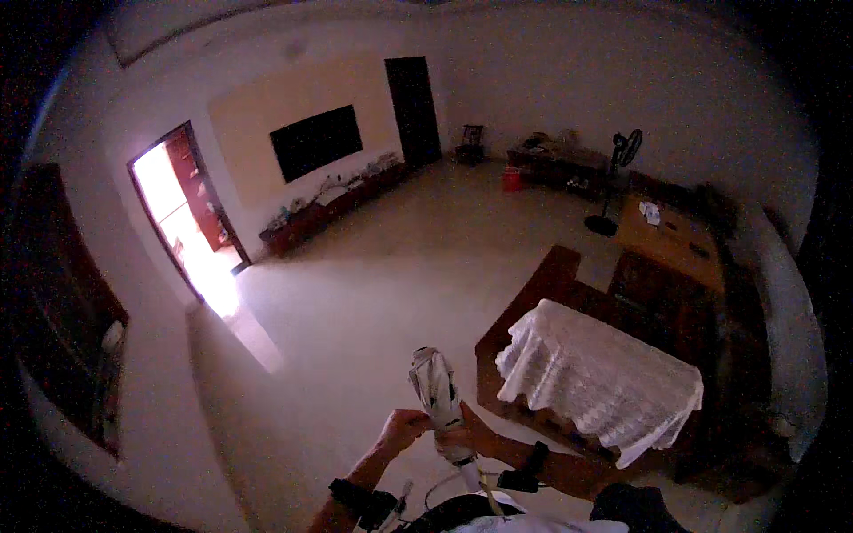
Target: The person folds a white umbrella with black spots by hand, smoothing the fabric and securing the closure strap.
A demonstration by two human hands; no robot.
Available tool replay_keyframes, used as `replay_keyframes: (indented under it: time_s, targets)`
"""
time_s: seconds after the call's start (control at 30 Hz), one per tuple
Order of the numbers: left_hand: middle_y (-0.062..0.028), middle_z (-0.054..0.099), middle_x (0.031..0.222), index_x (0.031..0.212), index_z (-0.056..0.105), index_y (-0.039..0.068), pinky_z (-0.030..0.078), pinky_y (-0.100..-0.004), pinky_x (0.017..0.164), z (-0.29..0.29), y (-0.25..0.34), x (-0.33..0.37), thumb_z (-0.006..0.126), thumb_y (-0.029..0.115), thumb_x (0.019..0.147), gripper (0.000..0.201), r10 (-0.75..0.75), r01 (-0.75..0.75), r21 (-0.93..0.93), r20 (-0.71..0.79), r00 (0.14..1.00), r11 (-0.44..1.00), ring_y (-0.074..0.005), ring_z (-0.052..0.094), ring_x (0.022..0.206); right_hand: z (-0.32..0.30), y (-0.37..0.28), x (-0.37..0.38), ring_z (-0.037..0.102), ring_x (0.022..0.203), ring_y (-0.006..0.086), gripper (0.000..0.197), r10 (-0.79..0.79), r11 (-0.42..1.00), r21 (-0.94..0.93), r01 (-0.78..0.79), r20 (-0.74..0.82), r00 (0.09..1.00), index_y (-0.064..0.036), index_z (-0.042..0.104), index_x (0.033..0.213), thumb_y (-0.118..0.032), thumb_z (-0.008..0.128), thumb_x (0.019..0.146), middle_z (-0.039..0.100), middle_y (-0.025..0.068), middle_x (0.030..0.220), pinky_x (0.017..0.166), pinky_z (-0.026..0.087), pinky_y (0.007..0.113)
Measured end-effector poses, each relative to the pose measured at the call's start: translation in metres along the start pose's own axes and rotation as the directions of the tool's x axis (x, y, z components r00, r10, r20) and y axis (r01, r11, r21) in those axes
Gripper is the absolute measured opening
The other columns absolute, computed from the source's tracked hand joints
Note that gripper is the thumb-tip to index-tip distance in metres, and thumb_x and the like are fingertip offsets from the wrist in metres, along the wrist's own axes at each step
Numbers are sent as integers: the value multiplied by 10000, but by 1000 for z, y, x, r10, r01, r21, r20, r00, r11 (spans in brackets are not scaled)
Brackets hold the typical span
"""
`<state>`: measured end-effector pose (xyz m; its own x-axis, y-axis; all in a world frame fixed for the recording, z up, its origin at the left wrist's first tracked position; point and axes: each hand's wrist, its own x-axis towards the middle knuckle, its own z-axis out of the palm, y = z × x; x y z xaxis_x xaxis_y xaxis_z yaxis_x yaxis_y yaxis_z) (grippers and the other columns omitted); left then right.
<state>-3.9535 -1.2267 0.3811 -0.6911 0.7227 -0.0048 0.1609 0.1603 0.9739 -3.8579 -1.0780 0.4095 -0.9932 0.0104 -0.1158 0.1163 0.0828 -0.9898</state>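
Observation:
A pale folded umbrella (435,386) stands nearly upright in front of my body, its loosely gathered cloth at the top and a light handle (468,473) below. My right hand (471,435) is wrapped round its lower part. On the left side, my left hand (409,428) is closed, with its fingertips pinched against the umbrella's cloth. Dim light hides exactly what those fingertips grip. Dark straps with small devices circle both wrists.
To the right, a white lace cloth (604,377) covers part of dark wooden furniture. A wooden table (668,238) and a standing fan (626,149) are farther back. Light enters through the doorway (182,213) on the left. A screen (316,142) hangs above a low cabinet (333,206).

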Motion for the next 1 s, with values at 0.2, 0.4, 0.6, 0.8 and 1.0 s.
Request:
replay_keyframes:
  time_s: [0.2,0.4,0.6,0.8,1.0]
  targets:
    - [-52,549,597,759,585,13,399,-252,486,-86,15,133,533,169,728,168,260,-269,484,88,962,833,-106,481,523,-58,-1,145,525,782,250,799,-341,909,-343,237,-286,895,-40,218,1147,-164,689,514,501,151,914,656,435,360]
    - [-39,542,571,711,582,26,379,-251,444,-137,56,228,532,259,734,239,127,-125,426,22,992,896,-94,466,481,-100,-56,245,511,758,188,659,-183,978,94,188,-57,981,-38,303,1107,-165,672,576,505,95,890,650,435,315]
    - [-36,541,603,741,600,5,403,-233,511,-163,55,293,594,172,705,171,-182,178,111,26,983,978,-91,482,558,-121,-61,315,461,815,155,582,-120,925,379,35,204,971,-50,340,1090,-157,647,607,482,58,921,689,403,322]
    - [-63,556,634,738,581,-12,430,-252,554,-191,9,363,583,171,707,186,-102,110,-30,196,975,993,-119,510,575,-145,-27,376,469,855,185,554,-80,905,424,-31,242,967,-64,369,1081,-158,632,603,487,63,942,775,379,360]
    - [-100,564,757,946,490,2,436,-277,597,-192,-1,486,573,133,714,279,49,-6,-108,396,917,994,-144,526,635,-220,-21,452,497,832,225,548,-151,856,513,-67,372,916,-61,381,1086,-240,634,634,511,87,915,775,377,367]
